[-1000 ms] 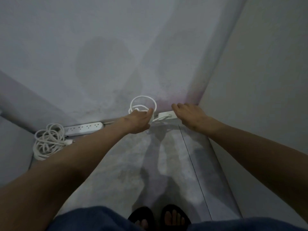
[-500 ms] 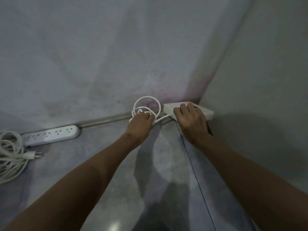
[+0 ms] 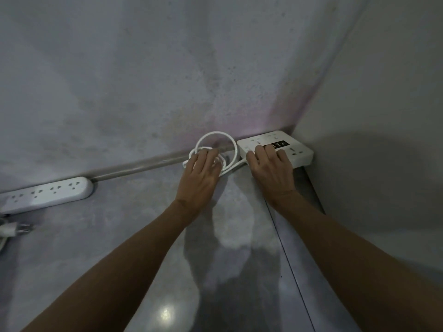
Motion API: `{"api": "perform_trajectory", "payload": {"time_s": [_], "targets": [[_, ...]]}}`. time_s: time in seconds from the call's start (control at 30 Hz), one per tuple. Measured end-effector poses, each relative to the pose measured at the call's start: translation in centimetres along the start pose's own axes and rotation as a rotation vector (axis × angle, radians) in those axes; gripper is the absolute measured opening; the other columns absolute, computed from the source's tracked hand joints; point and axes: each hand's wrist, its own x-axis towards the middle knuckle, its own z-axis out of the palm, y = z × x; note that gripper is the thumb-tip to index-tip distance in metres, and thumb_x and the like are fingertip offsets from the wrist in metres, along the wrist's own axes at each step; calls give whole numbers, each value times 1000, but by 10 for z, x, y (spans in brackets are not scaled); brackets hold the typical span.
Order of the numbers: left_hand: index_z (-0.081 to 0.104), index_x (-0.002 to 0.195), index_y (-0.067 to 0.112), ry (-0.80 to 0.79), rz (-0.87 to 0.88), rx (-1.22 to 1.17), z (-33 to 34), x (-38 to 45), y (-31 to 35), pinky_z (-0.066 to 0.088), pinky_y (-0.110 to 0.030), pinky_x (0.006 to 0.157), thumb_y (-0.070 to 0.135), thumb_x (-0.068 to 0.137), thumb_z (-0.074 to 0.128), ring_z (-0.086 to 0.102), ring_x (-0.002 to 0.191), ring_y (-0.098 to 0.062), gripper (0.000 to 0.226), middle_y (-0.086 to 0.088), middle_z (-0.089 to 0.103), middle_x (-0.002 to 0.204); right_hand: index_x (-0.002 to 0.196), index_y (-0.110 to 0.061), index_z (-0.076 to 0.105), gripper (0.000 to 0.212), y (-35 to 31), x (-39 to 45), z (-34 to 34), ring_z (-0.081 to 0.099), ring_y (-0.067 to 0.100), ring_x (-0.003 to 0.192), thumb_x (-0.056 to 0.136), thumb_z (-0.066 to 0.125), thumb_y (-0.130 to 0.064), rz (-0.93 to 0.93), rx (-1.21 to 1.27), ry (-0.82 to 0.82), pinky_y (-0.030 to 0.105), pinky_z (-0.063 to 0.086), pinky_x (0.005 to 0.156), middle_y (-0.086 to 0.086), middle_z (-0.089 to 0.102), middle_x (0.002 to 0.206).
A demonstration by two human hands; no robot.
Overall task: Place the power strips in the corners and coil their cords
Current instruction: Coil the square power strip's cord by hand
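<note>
While the right hand (image 3: 272,171) lies flat, ungripping, on the square power strip (image 3: 275,147) in the corner, its coiled cord (image 3: 217,149) sits just left, under the open left hand (image 3: 200,178).

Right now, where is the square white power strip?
In the head view, the square power strip sits on the floor in the right corner where two walls meet, under the right hand, just right of the coiled cord.
</note>
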Motion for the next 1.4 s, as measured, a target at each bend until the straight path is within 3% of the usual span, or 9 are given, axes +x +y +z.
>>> {"api": "perform_trajectory", "payload": {"time_s": [0.17,0.4,0.53,0.7,0.77,0.83,0.97,1.17,1.4], "targets": [[60,128,4,-58,-99,-3,15,-7,4,15,-53,118,15,92,61,20,143,-43,38,-24,26,154,85,-13,63,28,-6,-5,10,55,25,74,60,77,-8,-1,99,-53,34,44,63,7,59,79],[61,128,10,-189,-158,-135,26,0,-1,22,-61,112,28,80,74,22,138,-54,52,-35,28,148,109,-6,68,45,-5,-30,28,63,28,83,65,75,-11,19,257,-50,36,54,67,11,67,96],[61,125,11,-219,-170,-269,27,-5,-5,23,-60,110,49,87,45,23,138,-53,57,-34,24,151,123,-3,61,54,-5,-41,36,62,29,96,72,70,-16,-19,272,-98,36,53,80,13,65,114],[47,140,6,-227,-188,-311,31,0,-1,27,-63,106,63,89,32,30,135,-52,79,-26,31,151,123,-3,62,53,-6,-45,42,63,27,102,73,76,-17,-24,295,-114,32,55,77,11,66,119],[52,137,4,-232,-142,-283,33,3,1,35,-67,98,60,97,16,41,126,-56,78,-27,43,143,125,-2,61,54,-6,-46,42,63,28,104,74,74,-16,-25,298,-115,32,55,79,12,65,121],[48,140,6,-278,-111,-298,36,6,6,33,-69,101,53,100,1,38,128,-56,77,-27,40,146,126,-2,60,51,-7,-45,41,62,28,106,78,67,-16,-6,313,-126,34,55,81,13,64,123],[41,145,5,-311,-116,-321,49,5,14,23,-68,106,39,102,7,30,133,-57,65,-25,36,149,131,0,55,49,-8,-45,42,57,33,115,87,48,-18,47,404,-212,41,53,92,16,59,132],[24,152,10,-427,32,-242,71,14,2,8,-63,110,45,90,-33,15,141,-50,91,-20,21,157,129,7,53,46,-7,-45,43,49,32,122,90,44,-15,88,421,-230,41,47,100,22,57,131],[51,138,4,-359,-27,-241,61,24,5,39,-65,96,45,105,8,46,120,-58,69,-25,52,137,132,7,51,52,-9,-44,53,35,28,126,86,65,-14,77,344,-257,38,40,106,22,55,134]]}}
